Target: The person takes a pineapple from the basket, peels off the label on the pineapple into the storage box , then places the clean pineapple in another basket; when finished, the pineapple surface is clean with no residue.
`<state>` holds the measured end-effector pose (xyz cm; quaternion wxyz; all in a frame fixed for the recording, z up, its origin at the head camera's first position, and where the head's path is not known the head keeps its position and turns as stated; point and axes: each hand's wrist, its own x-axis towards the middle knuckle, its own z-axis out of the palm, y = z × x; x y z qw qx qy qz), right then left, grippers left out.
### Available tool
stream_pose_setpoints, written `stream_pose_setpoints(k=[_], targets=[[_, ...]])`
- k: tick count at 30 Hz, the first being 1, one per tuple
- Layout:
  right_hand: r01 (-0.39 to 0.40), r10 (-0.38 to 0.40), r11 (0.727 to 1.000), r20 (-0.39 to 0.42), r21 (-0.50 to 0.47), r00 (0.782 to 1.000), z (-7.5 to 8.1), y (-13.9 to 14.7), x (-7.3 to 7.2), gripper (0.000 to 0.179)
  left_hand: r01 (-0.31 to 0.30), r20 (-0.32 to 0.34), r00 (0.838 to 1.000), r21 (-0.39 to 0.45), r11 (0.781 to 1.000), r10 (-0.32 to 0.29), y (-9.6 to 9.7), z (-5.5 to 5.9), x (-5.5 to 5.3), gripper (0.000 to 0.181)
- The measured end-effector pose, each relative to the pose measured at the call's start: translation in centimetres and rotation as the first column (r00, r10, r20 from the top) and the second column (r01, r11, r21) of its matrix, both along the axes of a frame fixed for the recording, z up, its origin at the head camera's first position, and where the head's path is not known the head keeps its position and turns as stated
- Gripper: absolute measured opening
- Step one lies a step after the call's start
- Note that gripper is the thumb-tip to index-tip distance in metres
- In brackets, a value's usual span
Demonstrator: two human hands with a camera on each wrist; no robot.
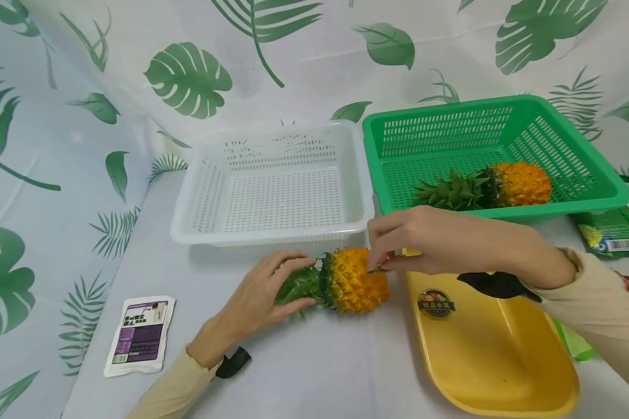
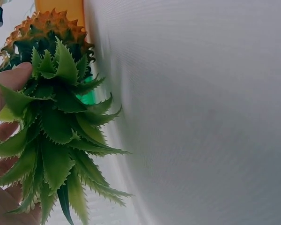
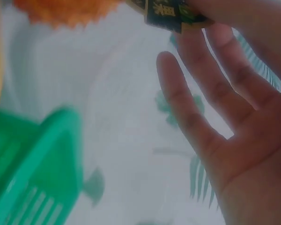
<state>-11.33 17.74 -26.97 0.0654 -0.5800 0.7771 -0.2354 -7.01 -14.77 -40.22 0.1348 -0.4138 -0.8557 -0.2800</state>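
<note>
A small pineapple [image 1: 355, 282] with a knobbly orange body lies on its side on the table, its leafy crown [image 2: 56, 122] pointing left. My left hand [image 1: 262, 291] holds the crown, thumb on the near side and fingers on the far side. Over the right part of the fruit, my right hand [image 1: 419, 238] pinches a black-and-gold label sticker [image 3: 165, 14] between thumb and fingertips. Its other fingers spread loosely in the right wrist view. The sticker is close to the orange skin, mostly covered by the fingers in the head view.
Behind the fruit stands a white basket [image 1: 272, 235]. A green basket [image 1: 377, 139] to its right holds another pineapple [image 1: 519, 183]. A yellow basin [image 1: 493, 343] bearing a round label [image 1: 435, 304] sits under my right forearm. A purple-and-white packet [image 1: 140, 336] lies left; green packaging [image 1: 610, 230] lies far right.
</note>
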Motion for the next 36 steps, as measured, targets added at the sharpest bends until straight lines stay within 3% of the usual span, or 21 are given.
stream_pose_setpoints(k=[6,9,14,21,26,29,36], targets=[[0.069,-0.071,0.996,-0.050,-0.054,0.996,-0.7,4.9,-0.5,0.042,0.003,-0.010,1.000,-0.002,1.000,-0.003,0.1,0.0,0.0,0.070],[0.130,-0.130,0.992,-0.058,-0.007,0.990,-1.4,7.2,-0.4,0.045,0.005,-0.011,1.000,-0.004,1.000,-0.005,0.1,0.0,0.0,0.069],[0.222,-0.228,0.966,0.031,0.135,0.973,-2.6,9.6,-0.1,0.041,0.006,-0.010,1.000,-0.003,1.000,-0.006,0.2,0.0,-0.1,0.068],[0.268,-0.347,0.892,0.171,0.365,0.922,-4.2,10.2,-0.5,0.033,-0.001,-0.009,1.000,0.008,1.000,0.001,0.1,0.1,0.0,0.067],[0.249,-0.356,0.881,0.219,0.402,0.909,-5.6,10.3,-0.9,0.033,0.002,-0.011,1.000,0.007,1.000,-0.002,0.1,0.0,0.0,0.067],[0.248,-0.382,0.861,0.242,0.444,0.892,-6.2,10.1,-1.1,0.035,0.003,-0.007,1.000,0.002,1.000,-0.003,0.1,0.0,0.0,0.067],[0.283,-0.421,0.828,0.203,0.484,0.884,-7.4,10.0,-1.2,0.039,0.006,-0.013,1.000,0.004,1.000,-0.006,0.1,-0.1,0.0,0.068]])
